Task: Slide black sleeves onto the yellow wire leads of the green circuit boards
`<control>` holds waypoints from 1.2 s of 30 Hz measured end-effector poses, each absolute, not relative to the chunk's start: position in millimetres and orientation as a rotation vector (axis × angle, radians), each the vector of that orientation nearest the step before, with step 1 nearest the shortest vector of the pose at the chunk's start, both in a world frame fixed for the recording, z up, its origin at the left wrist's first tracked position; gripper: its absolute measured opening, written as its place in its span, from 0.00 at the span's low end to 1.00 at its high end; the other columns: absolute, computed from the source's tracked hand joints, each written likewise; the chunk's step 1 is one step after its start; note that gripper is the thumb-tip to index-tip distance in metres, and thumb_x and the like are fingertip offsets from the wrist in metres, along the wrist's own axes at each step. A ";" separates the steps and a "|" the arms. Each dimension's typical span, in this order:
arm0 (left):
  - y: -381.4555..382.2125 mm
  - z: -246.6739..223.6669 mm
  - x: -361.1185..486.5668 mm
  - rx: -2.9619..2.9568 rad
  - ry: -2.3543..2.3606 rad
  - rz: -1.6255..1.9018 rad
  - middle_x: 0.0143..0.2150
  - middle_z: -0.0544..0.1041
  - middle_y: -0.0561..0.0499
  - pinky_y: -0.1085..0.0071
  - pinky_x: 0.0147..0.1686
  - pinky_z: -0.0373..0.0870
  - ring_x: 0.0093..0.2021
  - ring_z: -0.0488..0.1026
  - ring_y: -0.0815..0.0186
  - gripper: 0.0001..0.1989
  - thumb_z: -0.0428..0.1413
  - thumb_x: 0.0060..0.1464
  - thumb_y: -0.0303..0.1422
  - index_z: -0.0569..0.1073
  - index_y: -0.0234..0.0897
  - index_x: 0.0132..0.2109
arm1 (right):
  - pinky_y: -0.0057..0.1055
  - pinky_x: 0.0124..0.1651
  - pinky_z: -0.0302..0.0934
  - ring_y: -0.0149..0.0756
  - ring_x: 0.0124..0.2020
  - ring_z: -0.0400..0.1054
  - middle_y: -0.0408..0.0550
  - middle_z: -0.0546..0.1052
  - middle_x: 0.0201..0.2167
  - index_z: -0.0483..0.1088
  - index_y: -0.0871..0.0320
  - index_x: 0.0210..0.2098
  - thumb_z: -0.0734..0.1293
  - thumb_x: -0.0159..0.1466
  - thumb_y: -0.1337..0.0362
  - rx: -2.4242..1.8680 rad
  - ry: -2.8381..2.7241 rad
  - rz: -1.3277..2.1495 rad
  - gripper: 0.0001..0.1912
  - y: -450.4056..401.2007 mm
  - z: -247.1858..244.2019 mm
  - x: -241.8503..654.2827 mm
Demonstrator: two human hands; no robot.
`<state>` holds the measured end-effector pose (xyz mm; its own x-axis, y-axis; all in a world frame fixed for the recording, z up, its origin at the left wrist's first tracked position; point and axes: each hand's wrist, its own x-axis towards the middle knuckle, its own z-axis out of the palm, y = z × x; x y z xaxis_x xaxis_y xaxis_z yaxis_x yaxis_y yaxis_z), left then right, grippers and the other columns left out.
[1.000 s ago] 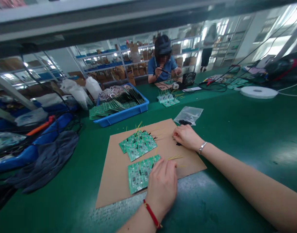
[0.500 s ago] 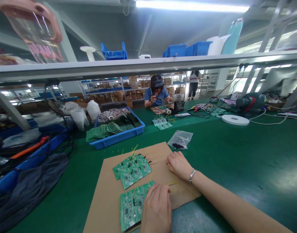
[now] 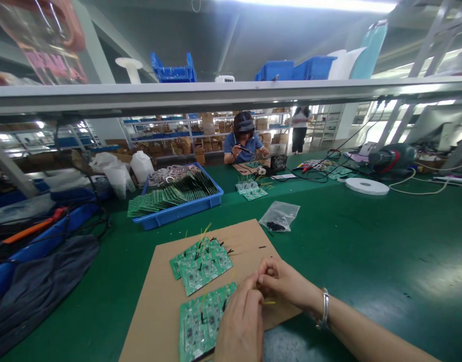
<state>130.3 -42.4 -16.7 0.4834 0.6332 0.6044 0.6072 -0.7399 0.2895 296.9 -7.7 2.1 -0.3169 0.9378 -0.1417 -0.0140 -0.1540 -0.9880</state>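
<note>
Right hand (image 3: 281,282) has come in to meet the left hand (image 3: 241,322), both with curled fingers; I can't tell whether they're closed on anything. Lower centre, the nearest circuit board (image 3: 195,327) lies on the cardboard (image 3: 151,306), by the left hand.

The mat (image 3: 166,281) lies on the surface (image 3: 329,251), with the stacked circuit boards (image 3: 204,266) on its far part and the near circuit board (image 3: 198,322) before them. Behind the mat, to the left, sits the tray (image 3: 178,213) (more boards (image 3: 170,196) stand in it). The bag (image 3: 279,216) lies just beyond the mat's far right corner; the reel (image 3: 367,186) lies farther right.
</note>
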 end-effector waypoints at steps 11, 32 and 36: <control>-51.7 9.0 136.0 1.957 1.294 1.047 0.31 0.74 0.52 0.72 0.32 0.65 0.32 0.72 0.67 0.08 0.45 0.63 0.30 0.68 0.38 0.38 | 0.26 0.33 0.56 0.26 0.27 0.64 0.42 0.74 0.27 0.73 0.60 0.35 0.76 0.49 0.56 -1.007 -0.910 1.541 0.18 -13.8 7.6 290.6; -45.6 7.7 134.4 1.572 1.315 1.020 0.23 0.66 0.56 0.75 0.25 0.57 0.24 0.63 0.71 0.14 0.48 0.60 0.39 0.67 0.36 0.30 | 0.21 0.34 0.62 0.22 0.28 0.68 0.42 0.77 0.28 0.73 0.61 0.27 0.77 0.48 0.61 -0.957 -0.678 1.724 0.12 -22.6 14.9 286.5; -46.2 8.1 135.0 1.578 1.311 1.025 0.23 0.66 0.56 0.76 0.25 0.57 0.24 0.63 0.71 0.14 0.48 0.60 0.39 0.67 0.36 0.30 | 0.21 0.34 0.62 0.23 0.28 0.68 0.42 0.76 0.27 0.73 0.61 0.26 0.76 0.49 0.61 -0.964 -0.684 1.731 0.12 -22.3 14.7 286.2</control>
<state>135.0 -46.2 8.1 0.1253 0.9887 0.0817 0.3181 -0.1181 0.9407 286.2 -22.3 14.7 -0.1835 0.9400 -0.2878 -0.4892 -0.3412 -0.8026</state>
